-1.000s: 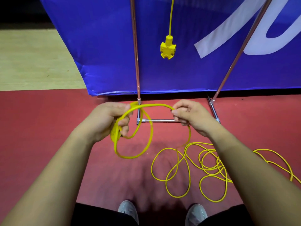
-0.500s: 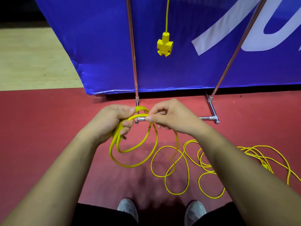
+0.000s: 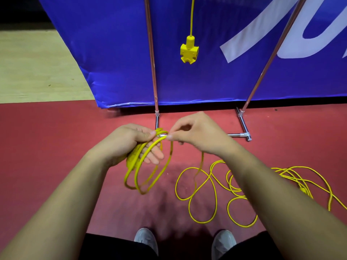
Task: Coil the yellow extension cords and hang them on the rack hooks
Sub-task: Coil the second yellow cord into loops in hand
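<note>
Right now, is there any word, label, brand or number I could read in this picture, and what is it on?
On the blue banner: big white letter strokes, cut off by the frame's edge; no whole word can be read.
On the hanging yellow socket block: nothing legible.
On the yellow cord and the grey shoes: no print seen.

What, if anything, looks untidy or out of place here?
The cord sprawls in loose, overlapping loops on the floor; only a few turns hang coiled from the left hand.
</note>
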Demonstrator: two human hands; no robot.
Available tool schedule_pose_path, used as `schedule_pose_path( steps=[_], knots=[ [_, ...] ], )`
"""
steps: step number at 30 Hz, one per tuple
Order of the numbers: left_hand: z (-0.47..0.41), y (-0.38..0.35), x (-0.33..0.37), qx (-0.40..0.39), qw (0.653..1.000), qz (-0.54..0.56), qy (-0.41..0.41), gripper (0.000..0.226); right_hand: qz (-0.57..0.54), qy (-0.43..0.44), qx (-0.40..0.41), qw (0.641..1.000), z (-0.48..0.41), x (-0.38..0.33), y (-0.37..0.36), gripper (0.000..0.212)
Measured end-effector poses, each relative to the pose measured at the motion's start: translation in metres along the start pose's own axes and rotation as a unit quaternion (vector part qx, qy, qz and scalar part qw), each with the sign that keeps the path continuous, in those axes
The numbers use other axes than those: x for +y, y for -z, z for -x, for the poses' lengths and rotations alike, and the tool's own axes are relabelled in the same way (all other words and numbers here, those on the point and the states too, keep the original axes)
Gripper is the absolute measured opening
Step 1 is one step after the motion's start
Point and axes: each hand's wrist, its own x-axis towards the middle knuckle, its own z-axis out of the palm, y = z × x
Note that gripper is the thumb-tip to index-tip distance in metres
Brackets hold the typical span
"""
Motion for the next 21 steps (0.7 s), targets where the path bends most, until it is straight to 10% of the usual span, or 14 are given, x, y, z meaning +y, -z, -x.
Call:
schedule_pose_path(
  steps=[11, 15, 21],
  knots=[
    [0.001, 0.015, 0.002, 0.032, 0.998, 0.025, -0.046, 0.026, -0.089, -0.12, -0.05, 0.987, 0.008, 0.057, 0.02, 0.008],
    [0.004, 0.015, 0.002, 0.028, 0.999, 0.003, -0.018, 0.026, -0.103, -0.083, 0.063, 0.989, 0.003, 0.043, 0.03, 0.004],
    [-0.001, 0.002, -0.003, -0.013, 1.0, -0.021, -0.006, 0.03, 0.009, 0.0, 0.018, 1.0, -0.001, 0.006, -0.006, 0.009]
  ],
)
